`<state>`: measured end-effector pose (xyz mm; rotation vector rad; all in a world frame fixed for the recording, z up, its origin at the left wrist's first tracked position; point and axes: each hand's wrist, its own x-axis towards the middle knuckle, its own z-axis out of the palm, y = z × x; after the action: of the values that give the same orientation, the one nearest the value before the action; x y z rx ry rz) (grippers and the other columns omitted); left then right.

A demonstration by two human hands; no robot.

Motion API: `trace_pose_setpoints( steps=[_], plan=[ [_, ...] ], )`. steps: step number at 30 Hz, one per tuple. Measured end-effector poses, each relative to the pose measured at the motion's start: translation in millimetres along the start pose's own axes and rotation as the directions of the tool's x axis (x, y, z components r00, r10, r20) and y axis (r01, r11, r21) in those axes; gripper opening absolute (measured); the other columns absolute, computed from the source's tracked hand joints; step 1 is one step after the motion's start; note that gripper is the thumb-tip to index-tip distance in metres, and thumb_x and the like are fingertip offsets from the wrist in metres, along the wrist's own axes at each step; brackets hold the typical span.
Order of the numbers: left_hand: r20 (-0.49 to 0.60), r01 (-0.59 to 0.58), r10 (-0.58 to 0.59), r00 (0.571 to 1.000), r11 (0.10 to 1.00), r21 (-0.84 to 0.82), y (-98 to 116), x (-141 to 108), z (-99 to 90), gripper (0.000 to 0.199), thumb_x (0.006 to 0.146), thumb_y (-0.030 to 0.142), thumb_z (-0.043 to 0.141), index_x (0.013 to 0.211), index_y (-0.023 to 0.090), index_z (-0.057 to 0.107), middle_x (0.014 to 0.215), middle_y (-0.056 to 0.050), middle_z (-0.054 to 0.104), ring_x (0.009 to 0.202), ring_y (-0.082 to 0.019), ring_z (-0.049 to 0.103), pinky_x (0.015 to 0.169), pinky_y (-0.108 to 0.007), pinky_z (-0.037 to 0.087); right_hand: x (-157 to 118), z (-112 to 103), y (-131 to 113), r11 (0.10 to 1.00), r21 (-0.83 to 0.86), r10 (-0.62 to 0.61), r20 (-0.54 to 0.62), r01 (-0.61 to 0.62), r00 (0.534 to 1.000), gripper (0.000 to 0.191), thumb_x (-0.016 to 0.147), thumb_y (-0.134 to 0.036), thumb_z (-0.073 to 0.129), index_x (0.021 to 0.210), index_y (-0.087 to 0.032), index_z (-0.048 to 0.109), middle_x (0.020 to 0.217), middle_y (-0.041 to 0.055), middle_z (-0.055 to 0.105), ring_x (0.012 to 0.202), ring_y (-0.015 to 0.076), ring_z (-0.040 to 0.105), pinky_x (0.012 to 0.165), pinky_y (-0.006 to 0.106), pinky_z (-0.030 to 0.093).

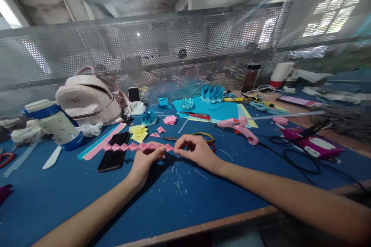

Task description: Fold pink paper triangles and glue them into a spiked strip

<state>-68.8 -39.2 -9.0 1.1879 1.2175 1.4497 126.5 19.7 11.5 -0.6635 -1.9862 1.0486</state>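
Note:
A pink folded-paper chain (131,146) with a zigzag of points stretches sideways above the blue table. My left hand (147,159) is closed around the chain near its right part, fingers beneath and thumb on top. At the chain's right end my right hand (197,152) pinches the paper between thumb and fingertips. The chain's left end hangs over a black phone (112,158). Just behind my hands lies a pair of scissors (206,137), partly covered by my right hand. Small pink folded pieces (160,129) and a stack of yellow paper pieces (139,133) lie beyond the chain.
A pink glue gun (242,128) rests at the right, its cord trailing past a magenta box (314,144). Blue folded-paper crowns (213,94) stand at the back. On the left are a tumbler (55,123) and a pale backpack (88,100). Paper scraps dot the table in front.

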Motion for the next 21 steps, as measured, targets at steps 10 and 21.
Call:
trace_pose_setpoints(
  steps=[10,21],
  plan=[
    [0.025,-0.023,0.023,0.999,1.000,-0.018,0,0,0.0,0.020,0.077,0.033,0.077,0.076,0.014,0.072,0.063,0.000,0.064,0.062,-0.012,0.054,0.062,-0.022,0.043,1,0,4,0.998,0.027,0.061,0.021,-0.062,0.998,0.021,0.080,-0.035,0.072,0.074,-0.015,0.066,0.079,0.0037,0.069,0.067,0.0132,0.059,0.054,0.022,0.041],
    [0.013,0.022,-0.021,1.000,0.996,-0.089,-7,5,-2.0,0.019,0.075,0.032,0.080,0.073,0.014,0.074,0.060,0.000,0.065,0.058,-0.010,0.055,0.059,-0.018,0.043,-15,-22,-25,0.980,-0.200,0.032,0.249,0.019,0.968,0.023,0.091,-0.021,0.057,0.109,-0.025,0.071,0.122,0.0053,0.063,0.107,0.0191,0.060,0.087,0.031,0.049]
  ],
)
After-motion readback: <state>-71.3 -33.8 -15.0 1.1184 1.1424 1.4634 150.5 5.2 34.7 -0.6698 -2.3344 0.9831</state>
